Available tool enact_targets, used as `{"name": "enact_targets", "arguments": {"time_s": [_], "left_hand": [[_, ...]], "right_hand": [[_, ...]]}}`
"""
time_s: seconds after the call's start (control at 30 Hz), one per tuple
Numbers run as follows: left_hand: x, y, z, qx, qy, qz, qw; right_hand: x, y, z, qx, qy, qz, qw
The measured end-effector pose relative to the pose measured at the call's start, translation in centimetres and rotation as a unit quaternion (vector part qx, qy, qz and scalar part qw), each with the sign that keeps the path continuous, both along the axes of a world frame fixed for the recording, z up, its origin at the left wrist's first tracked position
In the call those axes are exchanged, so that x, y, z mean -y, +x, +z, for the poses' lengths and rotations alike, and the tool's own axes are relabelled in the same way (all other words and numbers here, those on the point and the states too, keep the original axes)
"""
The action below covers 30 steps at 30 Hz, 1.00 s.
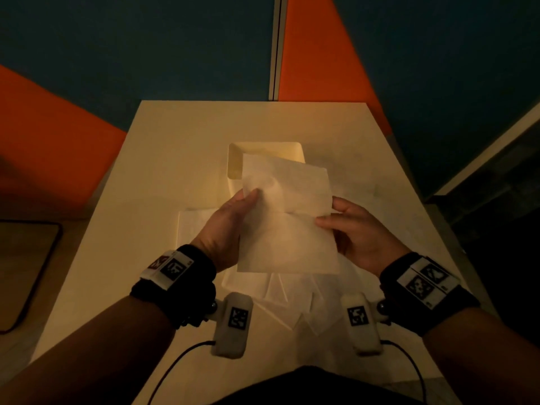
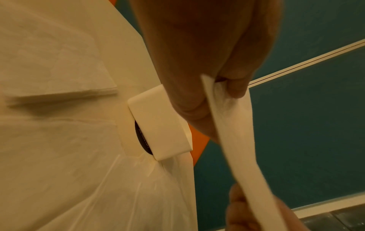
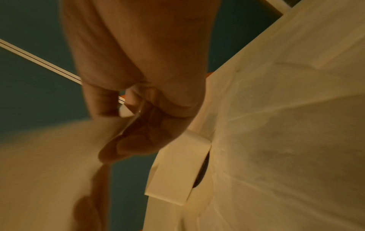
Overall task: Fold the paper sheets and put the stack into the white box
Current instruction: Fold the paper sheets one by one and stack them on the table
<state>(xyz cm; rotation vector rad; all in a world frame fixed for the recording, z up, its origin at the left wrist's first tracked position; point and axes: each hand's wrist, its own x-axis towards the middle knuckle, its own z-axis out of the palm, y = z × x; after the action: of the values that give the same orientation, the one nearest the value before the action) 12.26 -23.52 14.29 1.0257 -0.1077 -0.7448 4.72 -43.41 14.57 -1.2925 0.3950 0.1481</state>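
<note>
A white paper sheet (image 1: 287,217) hangs in the air above the table, creased across its middle. My left hand (image 1: 233,217) pinches its left edge with the thumb on top. My right hand (image 1: 344,226) pinches its right edge. In the left wrist view the sheet (image 2: 237,140) runs edge-on from my left fingers (image 2: 235,87) down to the other hand. In the right wrist view the sheet (image 3: 49,156) is blurred under my fingers (image 3: 106,101). The white box (image 1: 236,162) stands open behind the sheet, partly hidden by it. It also shows as the box (image 2: 162,121) and the box (image 3: 177,168).
More loose sheets (image 1: 292,302) lie spread on the table (image 1: 146,200) under my hands. A neat stack of folded paper (image 2: 59,75) lies left of the box. The table's far edge meets a blue and orange wall (image 1: 204,48). A dark-rimmed tray (image 1: 26,273) sits off to the left.
</note>
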Motion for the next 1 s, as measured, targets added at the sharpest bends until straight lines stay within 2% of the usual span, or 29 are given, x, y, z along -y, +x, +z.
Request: {"name": "enact_targets", "arguments": {"time_s": [0.1,0.23,0.3,0.4,0.53,0.67,0.73,0.77,0.8,0.87,0.93,1.0], "left_hand": [[-0.5,0.2,-0.4,0.014,0.036,-0.038,0.999],[-2.1,1.0,-0.5,-0.010,0.064,-0.094,0.993],[-3.0,1.3,-0.3,-0.020,0.063,-0.152,0.986],[-3.1,1.4,0.1,0.009,0.097,-0.215,0.972],[-2.0,0.8,0.7,0.059,0.128,-0.245,0.959],[-1.1,0.4,0.6,0.093,0.151,-0.209,0.962],[-1.3,0.8,0.0,0.093,0.175,-0.130,0.972],[-1.6,1.1,-0.4,0.091,0.188,-0.077,0.975],[-2.1,1.5,-0.9,0.091,0.207,-0.022,0.974],[-3.4,2.3,-2.0,0.103,0.260,0.067,0.958],[-4.6,3.1,-3.4,0.120,0.319,0.116,0.933],[-5.8,3.5,-4.9,0.132,0.372,0.135,0.909]], "right_hand": [[0.1,0.3,0.1,0.023,-0.033,-0.034,0.999],[0.7,0.1,0.4,0.038,-0.075,-0.066,0.994],[0.8,0.0,0.6,0.041,-0.094,-0.056,0.993],[0.7,0.1,1.2,0.043,-0.121,-0.014,0.992],[-0.5,0.4,1.8,0.050,-0.141,0.062,0.987],[-1.4,0.9,1.6,0.056,-0.146,0.077,0.985],[-0.4,1.4,0.6,0.042,-0.166,0.056,0.984],[0.5,1.7,-0.2,0.026,-0.210,0.038,0.977],[1.5,1.9,-1.1,0.006,-0.279,0.019,0.960],[3.3,2.1,-2.7,-0.038,-0.432,0.017,0.901],[4.6,1.9,-4.0,-0.081,-0.540,0.084,0.834],[5.0,1.6,-4.7,-0.109,-0.602,0.169,0.773]]}}
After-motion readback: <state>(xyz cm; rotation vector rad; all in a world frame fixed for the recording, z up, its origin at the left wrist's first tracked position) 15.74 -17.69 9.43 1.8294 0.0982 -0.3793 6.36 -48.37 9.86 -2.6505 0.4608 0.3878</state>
